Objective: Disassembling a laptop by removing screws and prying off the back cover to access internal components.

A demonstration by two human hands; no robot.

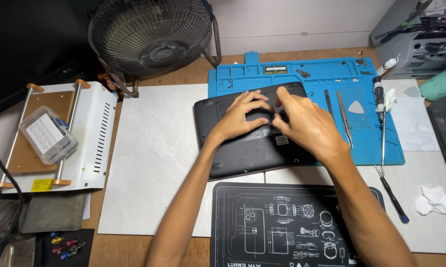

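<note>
A black laptop [243,153] lies bottom side up, partly on a blue silicone work mat [307,74]. My left hand [240,116] rests on its underside with fingers spread on a small black cover panel [259,114]. My right hand [302,121] presses the same panel from the right, fingertips at its upper edge. Both hands touch the panel; neither lifts it clear of the case.
Tweezers [345,116], a pick [356,107] and a screwdriver [379,101] lie on the mat's right side. A black printed mat [287,222] sits near me. A fan [151,34] stands at the back. A white machine with a clear plastic box [47,134] is at left. Crumpled tissue [434,200] lies at right.
</note>
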